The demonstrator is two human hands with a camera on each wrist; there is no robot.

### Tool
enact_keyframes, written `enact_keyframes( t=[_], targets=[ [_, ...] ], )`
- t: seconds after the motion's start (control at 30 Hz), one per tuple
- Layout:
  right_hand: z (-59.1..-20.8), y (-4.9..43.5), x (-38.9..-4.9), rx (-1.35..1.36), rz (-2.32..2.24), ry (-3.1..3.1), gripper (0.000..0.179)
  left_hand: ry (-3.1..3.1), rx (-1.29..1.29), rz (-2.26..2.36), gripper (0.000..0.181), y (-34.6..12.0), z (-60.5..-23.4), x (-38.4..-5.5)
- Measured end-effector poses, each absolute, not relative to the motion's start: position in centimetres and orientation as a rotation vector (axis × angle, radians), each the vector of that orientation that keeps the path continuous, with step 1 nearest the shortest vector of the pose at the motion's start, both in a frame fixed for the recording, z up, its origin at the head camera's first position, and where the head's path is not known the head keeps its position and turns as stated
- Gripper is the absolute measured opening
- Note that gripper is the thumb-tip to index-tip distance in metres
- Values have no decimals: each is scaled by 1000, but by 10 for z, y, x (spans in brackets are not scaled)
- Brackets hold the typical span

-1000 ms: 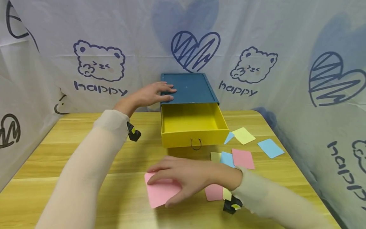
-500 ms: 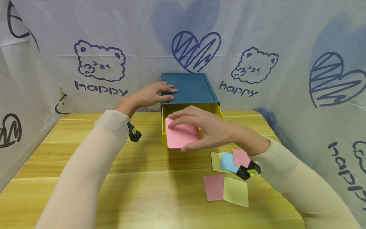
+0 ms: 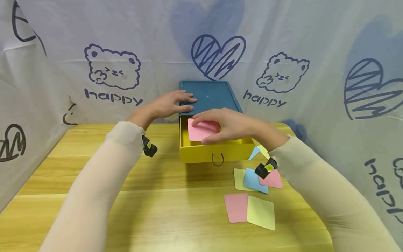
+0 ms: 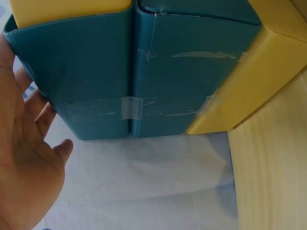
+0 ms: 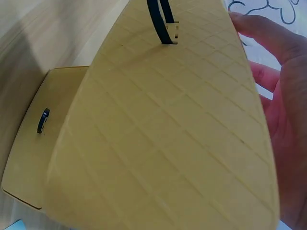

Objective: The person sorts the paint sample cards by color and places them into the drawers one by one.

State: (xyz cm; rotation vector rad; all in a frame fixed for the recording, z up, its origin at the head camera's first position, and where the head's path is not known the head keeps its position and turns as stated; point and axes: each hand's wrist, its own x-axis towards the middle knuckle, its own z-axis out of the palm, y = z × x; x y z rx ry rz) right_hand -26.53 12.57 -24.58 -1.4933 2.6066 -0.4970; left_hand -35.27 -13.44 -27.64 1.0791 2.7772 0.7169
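Observation:
A blue cabinet (image 3: 214, 98) stands at the back of the table with its upper yellow drawer (image 3: 196, 154) pulled out. My left hand (image 3: 167, 104) rests on the cabinet's top left edge, fingers straight; the left wrist view shows the thumb off the taped blue side (image 4: 86, 72). Between thumb and fingers, my right hand (image 3: 233, 124) holds a pink square card (image 3: 198, 132) over the drawer's opening. In the right wrist view the quilted drawer front (image 5: 168, 129) hides the card, and part of my right hand (image 5: 292, 124) appears behind it.
A pink card (image 3: 236, 207) and a yellow card (image 3: 261, 212) lie at front right. Behind them, yellow, blue (image 3: 255, 180) and pink cards overlap. More cards lie near the drawer's right corner. A lower drawer front (image 5: 43, 129) sits below the upper one.
My right hand has carried the pink card from above the table forward and up, over the drawer front and into its opening. The left hand has stayed on the cabinet.

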Motion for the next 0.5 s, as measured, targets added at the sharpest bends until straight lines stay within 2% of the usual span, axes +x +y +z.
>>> enact_keyframes(
  t=[0.27, 0.5],
  targets=[
    [-252, 118, -273, -1512, -455, 2609, 44, 2771, 1061, 728, 54, -135, -277, -351],
    [-252, 129, -262, -1544, -560, 2635, 38, 2768, 1058, 724, 53, -132, -276, -349]
  ],
)
